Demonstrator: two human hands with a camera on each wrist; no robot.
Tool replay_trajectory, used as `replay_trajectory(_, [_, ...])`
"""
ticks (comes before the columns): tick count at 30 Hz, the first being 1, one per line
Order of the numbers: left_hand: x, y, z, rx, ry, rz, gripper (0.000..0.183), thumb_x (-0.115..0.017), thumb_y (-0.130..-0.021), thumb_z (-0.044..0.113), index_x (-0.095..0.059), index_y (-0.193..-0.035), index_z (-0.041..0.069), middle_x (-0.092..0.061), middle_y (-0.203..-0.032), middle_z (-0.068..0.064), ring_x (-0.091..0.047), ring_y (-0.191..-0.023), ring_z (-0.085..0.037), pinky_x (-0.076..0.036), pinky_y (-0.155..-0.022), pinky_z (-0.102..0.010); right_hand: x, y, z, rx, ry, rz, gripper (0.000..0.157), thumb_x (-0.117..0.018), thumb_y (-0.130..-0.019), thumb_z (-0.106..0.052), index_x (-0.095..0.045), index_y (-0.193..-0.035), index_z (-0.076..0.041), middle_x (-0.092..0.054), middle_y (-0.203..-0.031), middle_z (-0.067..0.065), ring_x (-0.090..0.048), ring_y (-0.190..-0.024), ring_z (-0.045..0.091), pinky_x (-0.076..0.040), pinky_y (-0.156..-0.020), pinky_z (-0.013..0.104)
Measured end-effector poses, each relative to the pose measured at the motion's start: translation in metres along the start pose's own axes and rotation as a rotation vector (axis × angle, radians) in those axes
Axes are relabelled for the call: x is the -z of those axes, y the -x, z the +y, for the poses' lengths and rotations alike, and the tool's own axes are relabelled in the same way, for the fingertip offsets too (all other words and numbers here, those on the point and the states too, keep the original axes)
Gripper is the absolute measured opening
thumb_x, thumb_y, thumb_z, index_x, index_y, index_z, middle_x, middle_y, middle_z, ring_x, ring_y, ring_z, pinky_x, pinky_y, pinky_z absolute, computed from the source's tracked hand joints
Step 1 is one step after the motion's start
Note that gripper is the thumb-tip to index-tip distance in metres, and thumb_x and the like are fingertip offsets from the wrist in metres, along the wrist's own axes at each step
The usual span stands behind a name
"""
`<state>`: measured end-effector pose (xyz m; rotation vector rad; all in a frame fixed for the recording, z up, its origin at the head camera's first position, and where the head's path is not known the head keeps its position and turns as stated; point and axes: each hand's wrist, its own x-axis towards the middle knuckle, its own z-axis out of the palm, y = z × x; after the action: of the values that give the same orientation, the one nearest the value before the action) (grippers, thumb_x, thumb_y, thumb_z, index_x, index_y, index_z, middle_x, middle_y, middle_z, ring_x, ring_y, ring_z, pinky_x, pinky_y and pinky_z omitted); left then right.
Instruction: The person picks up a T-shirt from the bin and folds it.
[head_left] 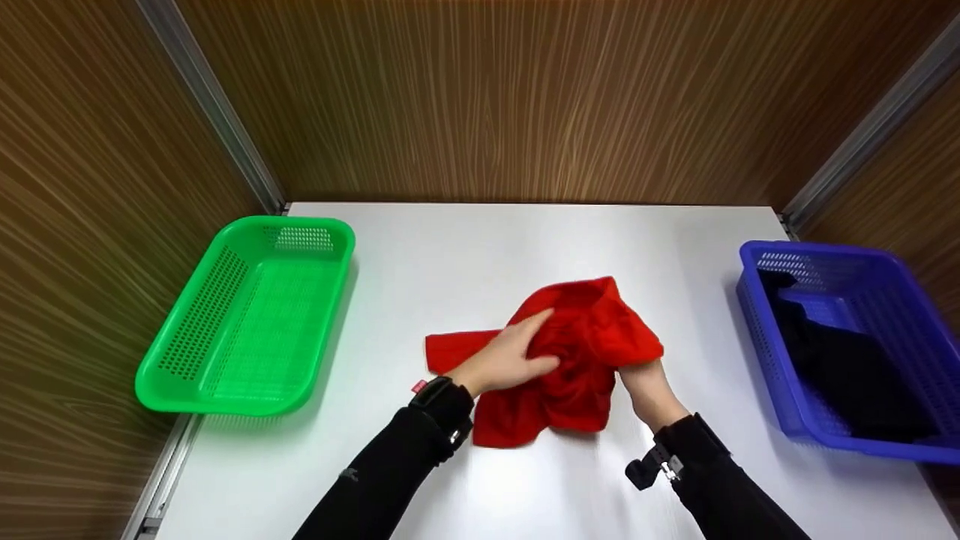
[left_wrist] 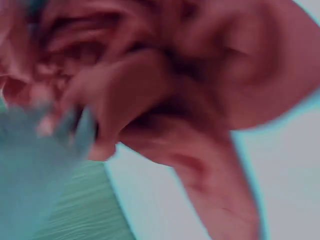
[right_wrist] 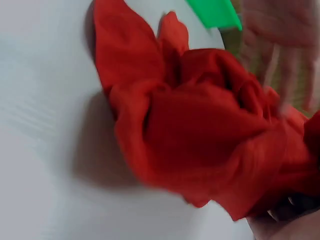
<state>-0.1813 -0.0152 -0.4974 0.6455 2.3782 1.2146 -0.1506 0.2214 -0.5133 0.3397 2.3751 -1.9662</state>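
Observation:
A crumpled red garment (head_left: 570, 390) lies bunched on the white table, one sleeve-like strip reaching left. Over its left part is my left hand (head_left: 506, 360), thumb and fingers spread apart. The right wrist view shows that left hand (right_wrist: 282, 45) with straight fingers close above the cloth. My right hand (head_left: 646, 382) holds up the garment's right side, its fingers covered by a red fold in the head view. At the lower right of the right wrist view, curled fingertips (right_wrist: 280, 214) show beneath the fabric. Blurred red folds (left_wrist: 200, 100) fill much of the left wrist view.
A green basket (head_left: 336, 315) stands on the left of the table (head_left: 420, 262). On the right is a blue basket (head_left: 772, 360) with black cloth (head_left: 862, 375) inside. Wood-grain panels (head_left: 510, 105) enclose the back and sides.

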Motion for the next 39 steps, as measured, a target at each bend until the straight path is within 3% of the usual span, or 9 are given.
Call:
replay_trajectory(3, [-0.013,-0.001,-0.026,0.134,-0.255,0.075,0.093,-0.069,-0.094,0.048,-0.015,-0.165,0.024,-0.024,-0.169,-0.003,-0.028,-0.150,-0.037,-0.026,-0.118,-0.058,0.003,-0.008,0.012,-0.050,-0.044,0.005,0.017,-0.049,-0.106,-0.022,-0.053,-0.113,-0.007,-0.054,-0.094,-0.004,-0.054,-0.083,0.007,-0.047,-0.081,0.024])
replay_trajectory(6, [-0.022,-0.001,-0.046,0.215,-0.375,0.162,0.088,-0.073,-0.092,0.039,-0.024,-0.163,0.017,-0.038,-0.160,-0.010,-0.039,-0.140,-0.040,-0.034,-0.111,-0.057,0.006,-0.013,0.022,-0.085,-0.028,0.004,0.022,-0.049,-0.107,-0.026,-0.053,-0.119,-0.007,-0.054,-0.096,-0.005,-0.056,-0.079,0.007,-0.051,-0.074,0.026])
replay_trajectory(9, [-0.025,0.001,-0.058,0.194,-0.489,0.308,0.048,-0.070,-0.094,0.025,-0.058,-0.137,0.008,-0.062,-0.131,-0.012,-0.054,-0.120,-0.037,-0.044,-0.098,-0.051,0.009,-0.017,0.030,-0.119,0.001,0.001,0.029,-0.051,-0.106,-0.027,-0.052,-0.124,-0.004,-0.055,-0.097,-0.001,-0.056,-0.075,0.008,-0.052,-0.069,0.027])
replay_trajectory(12, [-0.022,0.002,-0.064,0.153,-0.566,0.418,0.012,-0.064,-0.096,0.017,-0.067,-0.101,0.007,-0.066,-0.103,-0.010,-0.060,-0.103,-0.035,-0.048,-0.086,-0.048,0.012,-0.019,0.034,-0.153,0.007,-0.004,0.043,-0.054,-0.105,-0.032,-0.049,-0.135,-0.002,-0.057,-0.111,0.006,-0.058,-0.080,0.008,-0.052,-0.069,0.027])
replay_trajectory(17, [-0.004,0.003,-0.067,0.157,-0.502,0.535,0.013,-0.055,-0.095,0.016,-0.057,-0.091,0.004,-0.063,-0.089,-0.014,-0.065,-0.089,-0.040,-0.051,-0.078,-0.053,0.025,-0.022,0.035,-0.183,-0.034,-0.037,0.068,-0.061,-0.101,-0.043,-0.038,-0.150,-0.002,-0.051,-0.139,0.013,-0.061,-0.097,0.005,-0.053,-0.079,0.022])
replay_trajectory(23, [0.029,0.008,-0.070,0.229,-0.315,0.678,0.009,-0.050,-0.096,0.015,-0.046,-0.094,0.007,-0.057,-0.073,-0.012,-0.063,-0.069,-0.039,-0.052,-0.067,-0.049,0.047,-0.026,0.030,-0.175,-0.053,-0.057,0.063,-0.065,-0.101,-0.035,-0.043,-0.145,0.003,-0.064,-0.117,0.002,-0.064,-0.092,0.003,-0.053,-0.081,0.019])
replay_trajectory(28, [0.061,0.017,-0.072,0.304,-0.258,0.794,0.011,-0.045,-0.101,0.016,-0.047,-0.100,0.005,-0.062,-0.082,-0.016,-0.065,-0.077,-0.040,-0.052,-0.071,-0.052,0.065,-0.026,0.026,-0.166,-0.132,0.019,0.047,-0.061,-0.103,-0.031,-0.047,-0.134,0.002,-0.066,-0.093,-0.010,-0.064,-0.085,0.002,-0.053,-0.077,0.018])
replay_trajectory(35, [0.080,0.020,-0.075,0.447,-0.340,0.851,0.017,-0.043,-0.106,0.018,-0.052,-0.113,0.005,-0.058,-0.119,-0.015,-0.048,-0.125,-0.042,-0.037,-0.103,-0.059,0.074,-0.027,0.024,-0.181,-0.420,0.066,0.018,-0.054,-0.107,-0.026,-0.048,-0.110,-0.010,-0.062,-0.084,-0.009,-0.059,-0.073,0.004,-0.048,-0.066,0.018])
replay_trajectory(39, [0.065,0.018,-0.071,0.322,-0.484,0.768,0.028,-0.056,-0.101,0.015,-0.056,-0.129,0.012,-0.050,-0.138,-0.013,-0.038,-0.136,-0.041,-0.033,-0.108,-0.059,0.075,-0.025,0.028,-0.230,-0.452,0.011,0.027,-0.049,-0.108,-0.031,-0.040,-0.127,-0.014,-0.062,-0.098,-0.010,-0.059,-0.075,0.004,-0.042,-0.068,0.019])
